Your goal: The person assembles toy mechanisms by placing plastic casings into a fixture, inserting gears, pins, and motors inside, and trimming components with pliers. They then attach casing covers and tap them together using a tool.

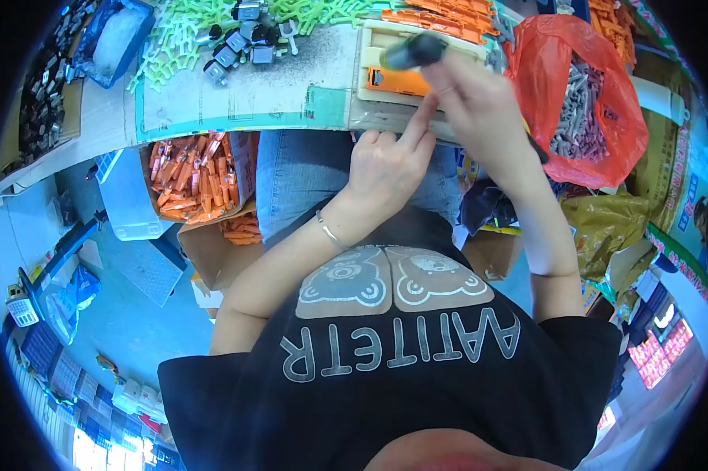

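My right hand (479, 106) is closed round a dark tool (424, 50), blurred, above a cream fixture (371, 43). A black end (538, 151) shows beside my right wrist; I cannot tell if it belongs to the same tool. In the fixture lies an orange plastic part (401, 82). My left hand (389, 169), with a bracelet on its wrist, is at the table's front edge. Its index finger stretches to the lower right edge of the orange part, while the other fingers are curled with nothing visible in them. My right hand partly hides the fixture's right side.
Green plastic pieces (169, 51) and metal-and-black parts (232, 49) lie at the table's back left. Orange parts (448, 17) lie behind the fixture. A red bag (614, 118) of grey and purple pieces stands right. Below the table is a box of orange parts (193, 177).
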The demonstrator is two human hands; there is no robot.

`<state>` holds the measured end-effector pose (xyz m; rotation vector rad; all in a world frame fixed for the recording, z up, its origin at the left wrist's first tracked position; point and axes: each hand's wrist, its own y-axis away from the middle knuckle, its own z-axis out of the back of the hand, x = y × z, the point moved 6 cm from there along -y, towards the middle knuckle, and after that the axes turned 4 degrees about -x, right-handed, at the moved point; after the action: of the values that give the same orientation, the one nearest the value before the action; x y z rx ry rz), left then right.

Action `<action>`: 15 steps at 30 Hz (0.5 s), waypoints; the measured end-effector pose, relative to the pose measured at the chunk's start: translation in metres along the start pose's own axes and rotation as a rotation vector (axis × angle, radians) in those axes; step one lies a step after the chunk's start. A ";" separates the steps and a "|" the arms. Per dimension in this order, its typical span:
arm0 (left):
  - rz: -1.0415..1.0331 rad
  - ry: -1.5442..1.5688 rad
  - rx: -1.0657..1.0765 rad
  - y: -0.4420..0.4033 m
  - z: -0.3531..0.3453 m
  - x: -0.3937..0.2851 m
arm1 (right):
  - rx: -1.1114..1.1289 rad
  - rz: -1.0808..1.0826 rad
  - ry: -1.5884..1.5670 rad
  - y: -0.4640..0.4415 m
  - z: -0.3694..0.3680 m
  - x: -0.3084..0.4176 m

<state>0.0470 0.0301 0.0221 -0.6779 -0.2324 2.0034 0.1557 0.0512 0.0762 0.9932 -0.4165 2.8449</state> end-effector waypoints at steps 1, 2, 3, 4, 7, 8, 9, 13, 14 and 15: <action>0.010 0.008 -0.019 0.000 0.000 -0.002 | 0.005 0.036 0.115 0.009 -0.004 -0.004; 0.015 0.016 -0.038 0.000 0.001 -0.003 | 0.006 0.070 0.230 0.013 -0.005 -0.005; 0.016 0.010 -0.022 0.001 0.003 0.000 | 0.006 0.061 0.215 0.015 -0.003 0.000; 0.000 0.001 -0.025 -0.001 0.004 0.002 | -0.034 -0.028 0.092 0.016 0.008 0.003; -0.018 -0.006 -0.015 0.001 0.002 0.002 | -0.106 -0.152 -0.075 0.023 0.009 -0.004; -0.019 -0.006 -0.013 0.001 0.001 0.002 | -0.085 -0.046 0.010 0.024 0.002 -0.006; -0.037 0.004 -0.010 0.000 0.003 0.000 | -0.063 0.057 0.100 0.025 -0.001 -0.004; -0.008 0.067 0.014 -0.005 0.007 0.005 | -0.248 -0.306 -0.154 0.042 0.040 -0.007; -0.002 0.115 -0.012 -0.005 0.009 0.009 | -0.253 -0.398 -0.161 0.053 0.045 -0.012; -0.015 0.118 -0.008 -0.006 0.008 0.011 | -0.266 -0.405 -0.159 0.063 0.043 -0.023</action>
<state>0.0430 0.0432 0.0273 -0.7947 -0.1745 1.9415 0.1877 -0.0215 0.0801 1.1066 -0.5231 2.2945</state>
